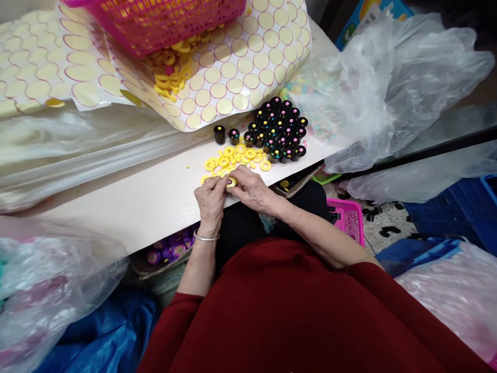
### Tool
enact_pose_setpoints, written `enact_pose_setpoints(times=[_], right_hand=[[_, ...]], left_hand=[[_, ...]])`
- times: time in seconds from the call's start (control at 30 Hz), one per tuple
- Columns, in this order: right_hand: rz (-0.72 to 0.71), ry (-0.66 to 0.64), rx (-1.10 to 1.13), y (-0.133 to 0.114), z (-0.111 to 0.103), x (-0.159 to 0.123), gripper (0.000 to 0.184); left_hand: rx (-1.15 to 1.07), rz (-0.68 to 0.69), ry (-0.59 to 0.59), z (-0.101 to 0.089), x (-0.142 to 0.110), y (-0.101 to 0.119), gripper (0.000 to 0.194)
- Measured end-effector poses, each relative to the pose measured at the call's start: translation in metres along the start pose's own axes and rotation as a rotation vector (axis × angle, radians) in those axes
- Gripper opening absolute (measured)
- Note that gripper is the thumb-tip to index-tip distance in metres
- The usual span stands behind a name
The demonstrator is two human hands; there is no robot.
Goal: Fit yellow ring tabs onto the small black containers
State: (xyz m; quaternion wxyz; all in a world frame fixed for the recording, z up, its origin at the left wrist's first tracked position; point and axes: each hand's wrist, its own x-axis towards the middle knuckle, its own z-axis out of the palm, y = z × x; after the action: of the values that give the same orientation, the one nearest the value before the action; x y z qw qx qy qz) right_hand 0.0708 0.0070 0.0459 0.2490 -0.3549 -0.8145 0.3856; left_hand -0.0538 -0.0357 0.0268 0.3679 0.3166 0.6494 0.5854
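At the table's front edge my left hand [212,198] and my right hand [252,190] meet, both closed on one yellow ring [231,182] with a dark centre. My fingers cover part of it, and I cannot make out what sits inside the hole. Just beyond my fingertips lies a loose heap of yellow rings [224,161]. Behind and to the right of that heap stand many small black cups [279,124] with pink, yellow and blue beads in them. Two more black cups, one of them the leftmost cup [219,134], stand a little apart on the left.
A pink basket [174,26] of yellow pieces rests on sheets of round stickers [244,65] at the back. Clear plastic bags [388,77] bulge on the right. Below the white table [128,207] are a box of purple items [171,253] and another pink basket [351,217].
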Motion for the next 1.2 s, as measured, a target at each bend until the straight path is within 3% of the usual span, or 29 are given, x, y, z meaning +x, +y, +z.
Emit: enact_pose_setpoints(times=[0.2, 0.37, 0.5, 0.7, 0.87, 1.07, 1.2], right_hand=[[0.236, 0.201, 0.539, 0.001, 0.017, -0.003, 0.027], [0.357, 0.369, 0.652, -0.004, 0.03, -0.001, 0.033], [0.418, 0.389, 0.709, -0.005, 0.034, -0.001, 0.028], [0.396, 0.416, 0.686, -0.002, 0.036, 0.002, 0.02], [0.414, 0.399, 0.805, -0.001, 0.038, 0.005, 0.023], [0.362, 0.422, 0.867, 0.001, 0.036, 0.002, 0.023], [0.323, 0.439, 0.924, -0.006, 0.031, -0.014, 0.025]], left_hand=[[0.144, 0.065, 0.03, 0.001, -0.001, -0.007, 0.025], [0.14, 0.076, 0.074, 0.007, -0.008, -0.009, 0.027], [0.078, 0.024, 0.126, 0.012, -0.01, -0.012, 0.029], [-0.028, -0.059, 0.071, 0.009, -0.003, -0.013, 0.028], [-0.018, -0.118, 0.012, 0.004, -0.004, -0.009, 0.035], [-0.037, 0.097, -0.193, -0.005, -0.003, -0.015, 0.033], [-0.02, 0.208, -0.182, -0.003, -0.012, -0.009, 0.034]])
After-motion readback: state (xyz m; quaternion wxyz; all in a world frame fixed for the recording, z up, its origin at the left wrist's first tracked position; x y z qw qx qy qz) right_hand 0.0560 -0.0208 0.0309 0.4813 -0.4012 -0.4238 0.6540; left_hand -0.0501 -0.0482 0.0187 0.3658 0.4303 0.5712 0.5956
